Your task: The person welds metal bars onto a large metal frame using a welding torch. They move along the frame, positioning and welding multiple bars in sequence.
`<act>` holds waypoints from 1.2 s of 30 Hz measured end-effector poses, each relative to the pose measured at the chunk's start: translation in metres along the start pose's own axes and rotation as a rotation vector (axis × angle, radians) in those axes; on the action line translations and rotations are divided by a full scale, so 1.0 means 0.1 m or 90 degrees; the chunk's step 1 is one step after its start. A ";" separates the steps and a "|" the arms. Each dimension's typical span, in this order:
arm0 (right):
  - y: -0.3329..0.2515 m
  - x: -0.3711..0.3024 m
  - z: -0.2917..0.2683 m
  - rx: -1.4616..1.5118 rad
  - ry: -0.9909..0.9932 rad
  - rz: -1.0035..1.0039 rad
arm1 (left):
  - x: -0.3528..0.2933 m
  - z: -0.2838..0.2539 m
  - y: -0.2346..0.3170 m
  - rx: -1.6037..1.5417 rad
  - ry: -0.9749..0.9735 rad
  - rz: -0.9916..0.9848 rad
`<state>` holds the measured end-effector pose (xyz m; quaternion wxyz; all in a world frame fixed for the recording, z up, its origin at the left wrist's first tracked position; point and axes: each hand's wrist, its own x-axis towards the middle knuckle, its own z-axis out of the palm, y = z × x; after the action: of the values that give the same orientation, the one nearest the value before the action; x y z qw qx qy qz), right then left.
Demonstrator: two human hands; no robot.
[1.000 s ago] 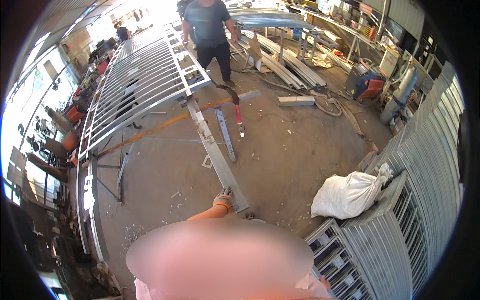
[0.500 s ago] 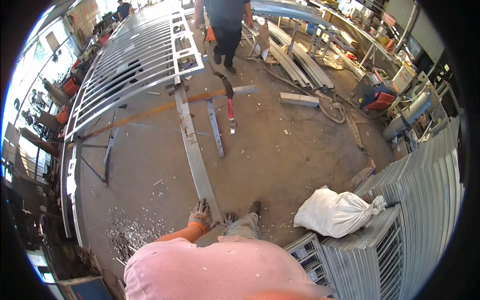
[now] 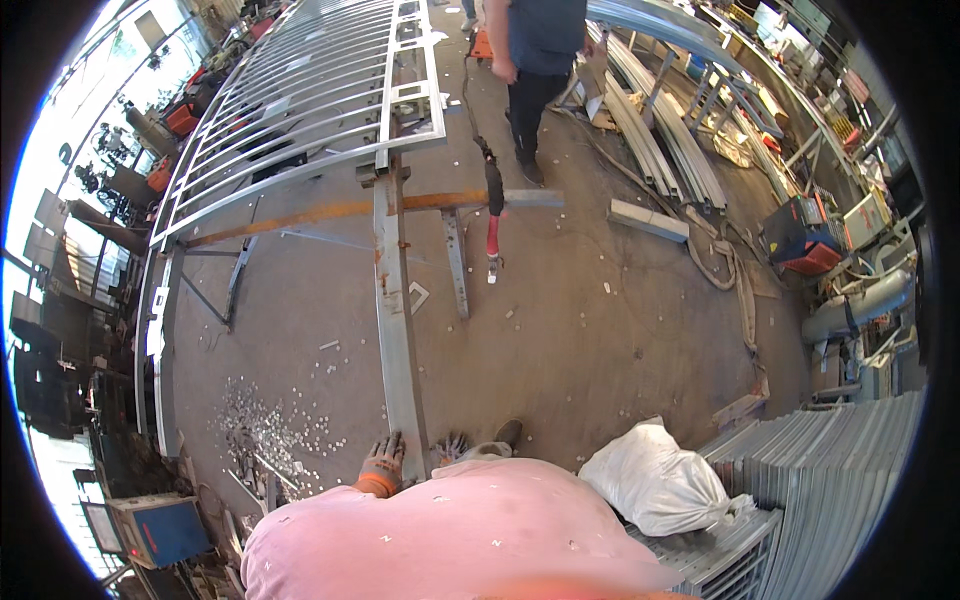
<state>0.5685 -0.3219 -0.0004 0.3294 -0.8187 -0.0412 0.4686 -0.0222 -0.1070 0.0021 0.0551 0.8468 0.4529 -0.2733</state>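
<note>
A long grey metal beam (image 3: pixel 396 330) with rust marks runs from under a welded frame toward me. At its near end, my left hand (image 3: pixel 383 464), in a dark glove with an orange cuff, rests along the beam's left edge with its fingers stretched out. My right hand (image 3: pixel 451 446), also gloved, is just right of the beam beside my shoe (image 3: pixel 509 433). Its fingers are apart; the wrist is hidden behind my pink shirt (image 3: pixel 440 520). I cannot tell whether the right hand touches the beam.
The barred metal frame (image 3: pixel 290 135) lies on a rusty crossbar (image 3: pixel 300 218) at far left. Another person (image 3: pixel 535 80) stands ahead. A red-handled tool (image 3: pixel 493 235) hangs from a cable. Metal scraps (image 3: pixel 270 425) lie left; a white sack (image 3: pixel 655 475) and stacked metal frames (image 3: pixel 850 490) stand right.
My view has shifted and I lean lower over the beam. Its near end seems to have swung left, with my hands beside it. The other person has come closer.
</note>
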 end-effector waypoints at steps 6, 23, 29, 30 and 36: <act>-0.75 0.62 -0.03 -0.079 -0.062 -0.042 | 0.01 -0.19 0.23 -0.227 -0.129 -0.152; -2.33 3.21 -1.03 -0.379 -0.120 -0.120 | 1.53 -1.24 0.61 -0.353 -0.648 -0.390; -3.45 3.69 -1.39 -0.078 -0.085 0.065 | 3.20 -1.91 1.10 -0.462 -0.307 -0.287; -3.62 3.74 -1.39 -0.035 -0.094 0.097 | 3.41 -1.99 1.16 -0.540 -0.261 -0.327; -4.23 3.97 -1.32 -0.185 -0.195 -0.033 | 4.96 -2.14 0.94 -1.164 -0.212 -0.494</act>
<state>0.9970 0.0910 -0.0040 0.2097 -0.7756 -0.1791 0.5678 0.3600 0.2770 -0.0859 0.6537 0.2241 0.7199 0.0652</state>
